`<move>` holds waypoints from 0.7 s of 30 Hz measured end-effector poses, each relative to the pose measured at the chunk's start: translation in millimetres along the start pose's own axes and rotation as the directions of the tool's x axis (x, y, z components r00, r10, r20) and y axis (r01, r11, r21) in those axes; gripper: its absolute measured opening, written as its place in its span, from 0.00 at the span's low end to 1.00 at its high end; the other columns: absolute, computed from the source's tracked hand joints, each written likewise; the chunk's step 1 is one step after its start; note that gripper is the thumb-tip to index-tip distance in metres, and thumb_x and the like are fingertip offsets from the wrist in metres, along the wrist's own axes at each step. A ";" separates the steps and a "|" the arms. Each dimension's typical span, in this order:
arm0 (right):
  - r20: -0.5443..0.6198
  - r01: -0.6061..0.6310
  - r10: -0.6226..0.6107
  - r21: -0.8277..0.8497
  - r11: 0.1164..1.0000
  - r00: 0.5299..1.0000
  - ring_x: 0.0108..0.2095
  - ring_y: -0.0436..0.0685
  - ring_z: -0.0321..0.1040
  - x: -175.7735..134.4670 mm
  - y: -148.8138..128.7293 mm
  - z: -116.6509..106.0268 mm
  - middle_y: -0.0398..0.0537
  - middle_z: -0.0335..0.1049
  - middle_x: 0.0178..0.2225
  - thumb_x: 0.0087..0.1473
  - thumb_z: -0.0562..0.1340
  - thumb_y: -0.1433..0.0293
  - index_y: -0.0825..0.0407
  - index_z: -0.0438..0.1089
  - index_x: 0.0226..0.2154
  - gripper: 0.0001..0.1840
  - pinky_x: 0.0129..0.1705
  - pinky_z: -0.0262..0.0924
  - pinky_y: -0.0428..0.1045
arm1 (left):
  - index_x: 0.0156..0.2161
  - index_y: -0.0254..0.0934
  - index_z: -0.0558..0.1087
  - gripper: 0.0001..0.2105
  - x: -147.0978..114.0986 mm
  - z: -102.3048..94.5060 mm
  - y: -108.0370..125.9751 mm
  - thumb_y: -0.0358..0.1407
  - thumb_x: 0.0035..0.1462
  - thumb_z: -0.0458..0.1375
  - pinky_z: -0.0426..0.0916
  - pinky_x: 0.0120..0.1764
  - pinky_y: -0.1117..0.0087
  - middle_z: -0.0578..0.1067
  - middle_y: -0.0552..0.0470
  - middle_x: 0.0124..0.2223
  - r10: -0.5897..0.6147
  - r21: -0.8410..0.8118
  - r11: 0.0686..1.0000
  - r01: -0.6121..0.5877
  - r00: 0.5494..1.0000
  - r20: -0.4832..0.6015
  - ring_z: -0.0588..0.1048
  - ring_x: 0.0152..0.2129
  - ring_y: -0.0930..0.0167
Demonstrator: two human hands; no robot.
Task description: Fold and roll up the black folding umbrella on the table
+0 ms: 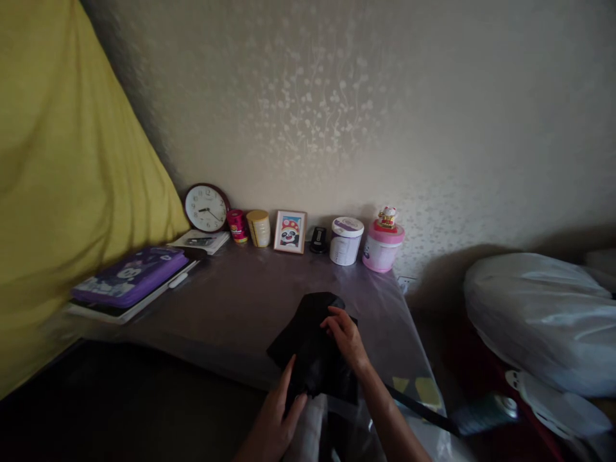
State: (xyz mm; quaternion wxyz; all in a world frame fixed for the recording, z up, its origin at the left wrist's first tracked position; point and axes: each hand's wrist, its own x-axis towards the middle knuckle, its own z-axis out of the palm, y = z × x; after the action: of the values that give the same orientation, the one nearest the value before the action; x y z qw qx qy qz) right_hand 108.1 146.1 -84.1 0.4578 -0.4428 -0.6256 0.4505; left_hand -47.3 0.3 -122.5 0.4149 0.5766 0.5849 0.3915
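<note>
A black cloth item (315, 346), bunched and folded, is at the near edge of the table; I cannot make out exactly what it is. My left hand (282, 410) grips its lower end, with the index finger along its left side and the thumb below. Over its upper right part is my right hand (344, 333), fingers bent and apart, fingertips at or just above the cloth. A dark strap (423, 410) runs to the right beyond my right forearm; whether it belongs to the cloth item is hidden.
Along the wall stand a clock (206, 208), a pink can (237, 226), a panda picture (290, 231), a white tub (346, 240) and a pink tub (382, 247) with a cat figurine. A purple case (129, 276) lies left. A cylindrical can (486, 414) and large white bag (539, 314) are right.
</note>
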 end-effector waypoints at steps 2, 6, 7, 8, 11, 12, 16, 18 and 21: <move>0.012 0.072 -0.071 -0.083 0.994 0.997 0.32 0.52 0.67 -8.4 0.4 -0.5 0.46 0.71 0.30 0.53 0.56 0.65 0.53 0.64 0.45 0.17 0.37 0.63 0.49 | 0.64 0.38 0.46 0.29 -0.9 -0.5 0.7 0.43 0.60 0.47 0.52 0.60 0.59 0.56 0.45 0.64 0.007 -0.013 1.000 -0.007 1.000 -0.012 0.56 0.60 0.66; 0.076 0.299 -0.289 -0.307 0.904 0.954 0.41 0.55 0.66 -31.1 -1.9 3.4 0.48 0.70 0.40 0.54 0.57 0.72 0.49 0.69 0.42 0.12 0.45 0.61 0.52 | 0.64 0.43 0.47 0.30 -3.6 -2.3 6.6 0.46 0.59 0.49 0.65 0.51 0.61 0.64 0.47 0.60 -0.066 -0.057 0.996 0.065 0.998 -0.008 0.67 0.53 0.63; 0.107 0.361 -0.346 -0.353 0.863 0.932 0.42 0.55 0.65 -37.1 -3.0 5.4 0.48 0.70 0.41 0.54 0.57 0.72 0.49 0.70 0.41 0.11 0.47 0.60 0.53 | 0.64 0.43 0.46 0.31 -4.0 -2.6 8.3 0.46 0.59 0.49 0.68 0.48 0.62 0.66 0.47 0.59 -0.087 -0.062 0.994 0.087 0.996 0.003 0.70 0.50 0.63; 0.138 0.414 -0.392 -0.389 0.823 0.910 0.43 0.56 0.65 -42.9 -4.3 7.6 0.48 0.70 0.41 0.55 0.57 0.72 0.49 0.70 0.40 0.10 0.47 0.59 0.54 | 0.64 0.43 0.45 0.31 -4.2 -2.8 9.8 0.46 0.59 0.48 0.70 0.45 0.62 0.68 0.46 0.57 -0.100 -0.063 0.993 0.101 0.995 0.013 0.73 0.47 0.63; 0.210 0.497 -0.453 -0.458 0.737 0.866 0.43 0.57 0.64 -57.0 -7.5 13.9 0.49 0.69 0.42 0.56 0.57 0.72 0.49 0.70 0.42 0.11 0.47 0.60 0.55 | 0.64 0.41 0.42 0.32 -4.1 -2.6 12.4 0.46 0.59 0.48 0.71 0.44 0.61 0.70 0.45 0.55 -0.091 -0.031 0.995 0.091 0.996 -0.003 0.75 0.44 0.63; 0.230 0.507 -0.455 -0.472 0.721 0.860 0.44 0.57 0.63 -60.3 -8.2 15.6 0.49 0.69 0.42 0.56 0.57 0.72 0.49 0.69 0.43 0.12 0.46 0.60 0.55 | 0.65 0.41 0.41 0.33 -3.9 -2.5 12.6 0.45 0.59 0.48 0.70 0.46 0.60 0.70 0.46 0.55 -0.069 -0.004 0.998 0.069 0.997 -0.026 0.74 0.46 0.63; 0.268 0.523 -0.450 -0.490 0.698 0.852 0.43 0.57 0.63 -67.0 -8.9 19.1 0.49 0.70 0.43 0.56 0.57 0.73 0.49 0.68 0.45 0.13 0.45 0.60 0.55 | 0.65 0.43 0.36 0.34 -2.9 0.1 10.7 0.43 0.59 0.48 0.63 0.53 0.61 0.62 0.49 0.61 0.058 0.129 0.991 -0.046 0.995 -0.086 0.64 0.55 0.64; 0.268 0.523 -0.451 -0.488 0.698 0.852 0.43 0.57 0.63 -67.7 -9.2 19.6 0.49 0.70 0.43 0.56 0.57 0.73 0.49 0.69 0.44 0.13 0.45 0.60 0.55 | 0.65 0.42 0.35 0.31 -2.0 2.7 8.3 0.40 0.61 0.45 0.60 0.56 0.61 0.57 0.49 0.63 0.099 0.186 0.979 -0.086 0.993 -0.064 0.61 0.57 0.66; 0.268 0.519 -0.444 -0.463 0.719 0.855 0.42 0.56 0.64 -66.7 -9.8 18.8 0.49 0.70 0.42 0.57 0.57 0.73 0.48 0.69 0.43 0.12 0.45 0.61 0.55 | 0.64 0.38 0.43 0.27 -0.5 6.6 4.3 0.37 0.61 0.43 0.59 0.56 0.63 0.55 0.47 0.64 0.111 0.282 0.954 -0.104 0.994 -0.007 0.60 0.58 0.67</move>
State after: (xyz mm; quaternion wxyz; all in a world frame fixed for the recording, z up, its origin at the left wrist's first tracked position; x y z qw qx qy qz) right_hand 101.0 76.7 -89.5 0.3778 -0.3389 -0.8468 0.1589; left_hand -39.6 -0.2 -120.8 0.3001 0.6562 0.6070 0.3329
